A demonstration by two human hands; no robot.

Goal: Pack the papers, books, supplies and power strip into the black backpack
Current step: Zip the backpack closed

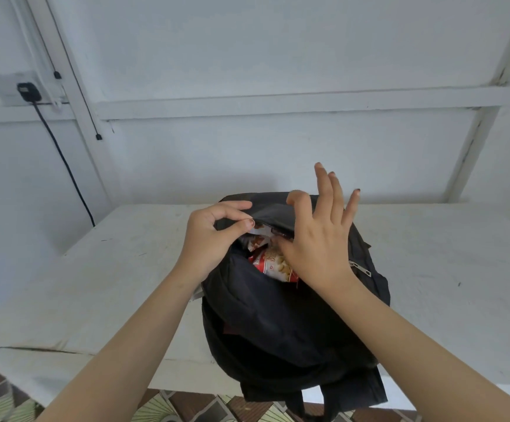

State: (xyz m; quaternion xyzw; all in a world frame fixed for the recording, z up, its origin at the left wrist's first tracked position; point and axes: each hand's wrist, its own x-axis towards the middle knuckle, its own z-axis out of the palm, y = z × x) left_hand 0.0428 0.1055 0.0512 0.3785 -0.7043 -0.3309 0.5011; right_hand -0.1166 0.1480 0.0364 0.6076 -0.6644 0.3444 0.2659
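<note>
Five right fingers (323, 184) splay over the backpack (278, 324), perhaps touching; left fingers (232, 206) pinch its rim.

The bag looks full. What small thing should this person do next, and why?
Probably push the red snack packet deeper with the right hand, whose thumb lies by it. The packet pokes out of the black backpack's open mouth, which the left hand pinches at the rim, so the bag likely cannot close.
</note>
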